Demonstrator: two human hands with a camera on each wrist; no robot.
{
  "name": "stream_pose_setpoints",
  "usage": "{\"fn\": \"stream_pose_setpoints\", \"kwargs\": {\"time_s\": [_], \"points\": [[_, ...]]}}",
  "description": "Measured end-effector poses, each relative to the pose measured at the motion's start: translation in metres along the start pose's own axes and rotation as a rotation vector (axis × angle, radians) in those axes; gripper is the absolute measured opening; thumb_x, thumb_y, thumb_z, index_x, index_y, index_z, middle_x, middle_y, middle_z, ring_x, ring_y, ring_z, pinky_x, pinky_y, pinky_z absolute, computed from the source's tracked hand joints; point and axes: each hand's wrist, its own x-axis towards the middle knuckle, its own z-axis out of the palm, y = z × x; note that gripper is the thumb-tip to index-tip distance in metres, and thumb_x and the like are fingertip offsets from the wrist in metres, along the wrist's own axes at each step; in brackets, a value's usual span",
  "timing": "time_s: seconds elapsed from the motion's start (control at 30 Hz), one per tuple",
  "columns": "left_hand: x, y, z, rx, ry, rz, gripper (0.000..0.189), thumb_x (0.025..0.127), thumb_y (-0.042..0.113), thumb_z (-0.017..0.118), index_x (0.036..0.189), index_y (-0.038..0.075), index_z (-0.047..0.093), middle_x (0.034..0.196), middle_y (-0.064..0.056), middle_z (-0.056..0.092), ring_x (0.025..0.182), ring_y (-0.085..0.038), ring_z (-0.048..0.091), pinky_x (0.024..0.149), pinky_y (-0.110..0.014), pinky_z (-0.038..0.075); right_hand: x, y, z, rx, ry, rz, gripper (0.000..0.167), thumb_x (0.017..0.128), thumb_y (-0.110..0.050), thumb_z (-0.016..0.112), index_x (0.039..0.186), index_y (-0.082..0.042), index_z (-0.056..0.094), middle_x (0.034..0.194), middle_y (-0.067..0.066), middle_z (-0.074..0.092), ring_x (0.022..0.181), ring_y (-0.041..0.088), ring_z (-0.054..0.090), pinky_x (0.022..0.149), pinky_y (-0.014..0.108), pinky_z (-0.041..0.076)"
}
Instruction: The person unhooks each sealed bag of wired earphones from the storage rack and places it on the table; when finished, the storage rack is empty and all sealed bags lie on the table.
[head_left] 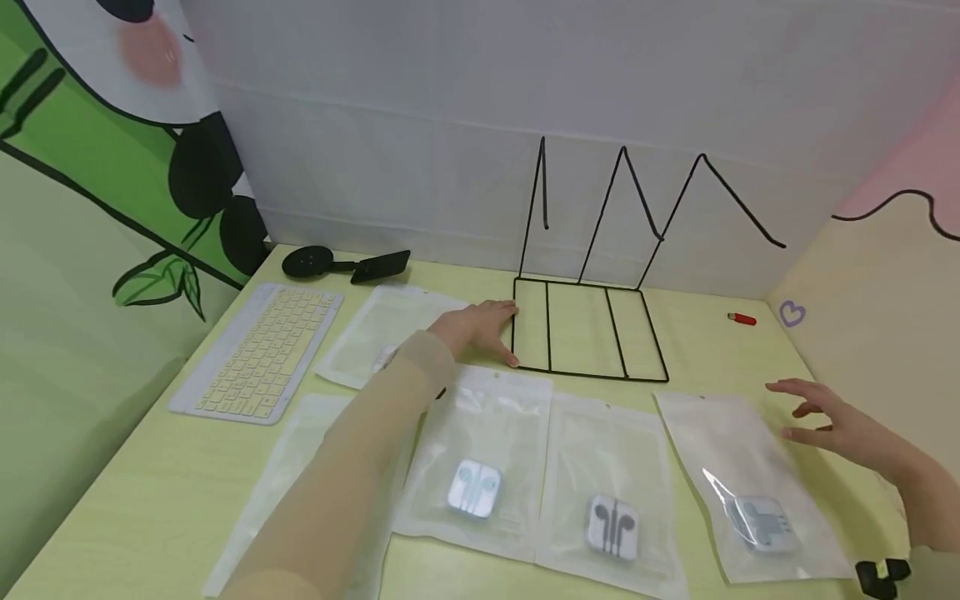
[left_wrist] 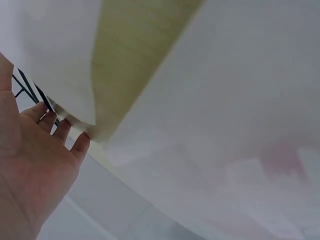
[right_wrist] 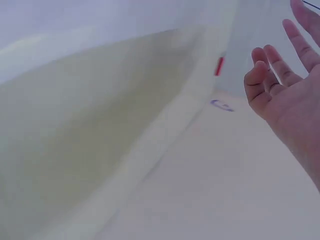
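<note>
A black wire rack (head_left: 625,377) with three tall zigzag hooks lies against the back wall. My left hand (head_left: 480,329) reaches its left side, with fingertips and thumb spread along the edge wire; the left wrist view shows the fingers (left_wrist: 62,131) loosely bent at the dark wires. To the right, my right hand (head_left: 843,425) hovers with relaxed, parted fingers beside a clear zip bag (head_left: 712,433) of boxed earphones. Nothing is in its grip. Two similar bags, one bag (head_left: 502,417) and another bag (head_left: 607,450), each with earphones in a white case, lie in front of the rack.
More pouches, such as a far pouch (head_left: 405,312) and a near pouch (head_left: 300,450), lie left, partly under my left arm. A white keyboard (head_left: 262,354) and a black folding stand (head_left: 345,265) sit at the far left. A red USB stick (head_left: 742,318) lies by the right wall.
</note>
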Motion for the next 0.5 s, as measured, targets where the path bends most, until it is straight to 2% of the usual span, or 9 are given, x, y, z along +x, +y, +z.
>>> {"fn": "stream_pose_setpoints", "kwargs": {"time_s": [0.13, 0.27, 0.37, 0.5], "points": [[0.001, -0.004, -0.003, -0.021, -0.004, -0.012, 0.113, 0.069, 0.070, 0.067, 0.153, 0.019, 0.011, 0.159, 0.003, 0.005, 0.146, -0.023, 0.008, 0.115, -0.048, 0.016, 0.016, -0.026, -0.017, -0.012, 0.070, -0.007, 0.061, 0.092, -0.017, 0.062, 0.146, -0.016, 0.033, 0.135, -0.025, 0.025, 0.101, -0.006, 0.037, 0.069, 0.016, 0.043], [-0.004, -0.007, -0.011, -0.057, 0.013, 0.029, 0.112, 0.071, 0.067, 0.067, 0.153, 0.017, 0.009, 0.160, 0.000, 0.004, 0.146, -0.028, 0.007, 0.115, -0.052, 0.015, 0.030, -0.051, -0.032, -0.020, 0.147, -0.012, 0.061, 0.092, -0.015, 0.061, 0.146, -0.017, 0.033, 0.131, -0.021, 0.029, 0.098, -0.005, 0.036, 0.066, 0.014, 0.041], [-0.018, -0.008, -0.025, -0.064, 0.055, 0.064, 0.109, 0.074, 0.066, 0.065, 0.153, 0.019, 0.007, 0.159, -0.001, 0.005, 0.146, -0.028, 0.007, 0.115, -0.053, 0.014, 0.039, -0.069, -0.042, -0.024, 0.209, -0.044, 0.062, 0.091, -0.012, 0.063, 0.146, -0.018, 0.034, 0.132, -0.022, 0.031, 0.099, -0.007, 0.036, 0.068, 0.011, 0.038], [-0.049, -0.007, -0.048, -0.039, 0.169, 0.098, 0.105, 0.076, 0.067, 0.062, 0.153, 0.019, 0.008, 0.159, -0.004, 0.011, 0.145, -0.027, 0.010, 0.114, -0.052, 0.016, 0.050, -0.094, -0.048, -0.041, 0.293, -0.094, 0.062, 0.088, -0.010, 0.066, 0.144, -0.018, 0.039, 0.131, -0.020, 0.036, 0.101, -0.006, 0.036, 0.073, 0.004, 0.033]]}}
